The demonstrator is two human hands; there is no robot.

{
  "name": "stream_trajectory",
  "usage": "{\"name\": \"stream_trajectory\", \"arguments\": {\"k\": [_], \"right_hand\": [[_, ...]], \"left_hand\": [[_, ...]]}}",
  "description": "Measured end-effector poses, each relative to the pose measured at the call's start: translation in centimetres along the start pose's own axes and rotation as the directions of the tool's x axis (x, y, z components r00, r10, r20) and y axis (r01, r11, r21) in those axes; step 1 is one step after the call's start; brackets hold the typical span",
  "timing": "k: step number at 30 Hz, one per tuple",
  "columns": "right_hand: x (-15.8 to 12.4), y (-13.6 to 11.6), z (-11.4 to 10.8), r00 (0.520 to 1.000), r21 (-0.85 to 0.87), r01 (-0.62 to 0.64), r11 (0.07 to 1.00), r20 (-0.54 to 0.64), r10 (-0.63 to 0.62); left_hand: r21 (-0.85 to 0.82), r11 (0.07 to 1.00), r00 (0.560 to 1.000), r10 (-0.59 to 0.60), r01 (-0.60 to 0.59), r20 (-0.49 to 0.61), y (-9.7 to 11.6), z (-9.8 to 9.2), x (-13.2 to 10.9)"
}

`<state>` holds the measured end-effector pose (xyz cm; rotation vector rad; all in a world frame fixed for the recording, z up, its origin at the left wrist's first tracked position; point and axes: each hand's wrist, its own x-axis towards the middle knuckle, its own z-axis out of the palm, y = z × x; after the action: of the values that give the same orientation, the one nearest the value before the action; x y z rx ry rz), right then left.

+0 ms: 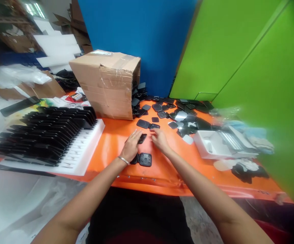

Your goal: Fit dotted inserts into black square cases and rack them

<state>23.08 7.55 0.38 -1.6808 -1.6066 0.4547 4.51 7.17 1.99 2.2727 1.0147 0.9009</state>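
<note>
My left hand (132, 145), with a ring and a bracelet, is closed over a small black plastic piece (142, 138) whose end sticks out past the fingers. Just below that hand lies a hinged black piece (145, 159), unfolded, one half partly covered by my wrist. My right hand (159, 139) hovers a little to the right, fingers bent and slightly apart, with nothing seen between them. Beyond the fingertips, another unfolded black piece (143, 123) rests on the orange table (162, 169), and a small black square (155, 119) lies behind it.
At left, a white foam tray (96, 135) holds rows of upright black plates (52, 132). A cardboard box (106, 84) lies on its side, black pieces spilling out. Loose black pieces (184, 117) cover the back right, near an open white box (208, 145). Blue and green panels stand behind.
</note>
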Motion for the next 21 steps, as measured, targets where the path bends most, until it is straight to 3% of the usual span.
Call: {"name": "stream_trajectory", "arguments": {"k": [4, 6, 12, 18, 21], "right_hand": [[2.3, 2.4, -1.5, 0.995, -0.111, -0.083, 0.99, -0.059, 0.077], [3.1, 2.8, -1.8, 0.994, -0.148, -0.097, 0.984, -0.057, 0.089], [4.6, 1.7, -1.7, 0.983, -0.304, -0.071, 0.95, 0.138, 0.118], [5.0, 0.7, -2.5, 0.956, -0.379, -0.145, 0.914, 0.184, 0.228], [4.0, 0.3, -3.2, 0.951, -0.378, -0.127, 0.917, 0.215, 0.221]], "left_hand": [[0.118, 0.993, 0.953, -0.034, -0.002, 0.302, -1.7, 0.3, 0.1], [0.127, 0.992, 0.937, -0.036, -0.009, 0.346, -2.4, -0.3, 0.0], [0.256, 0.967, 0.969, -0.057, -0.006, 0.239, -3.9, -2.1, -0.4], [0.32, 0.947, 0.985, -0.015, -0.042, 0.174, -4.2, -1.6, -0.3], [0.342, 0.939, 0.985, -0.016, -0.045, 0.172, -4.3, -1.4, 0.1]]}}
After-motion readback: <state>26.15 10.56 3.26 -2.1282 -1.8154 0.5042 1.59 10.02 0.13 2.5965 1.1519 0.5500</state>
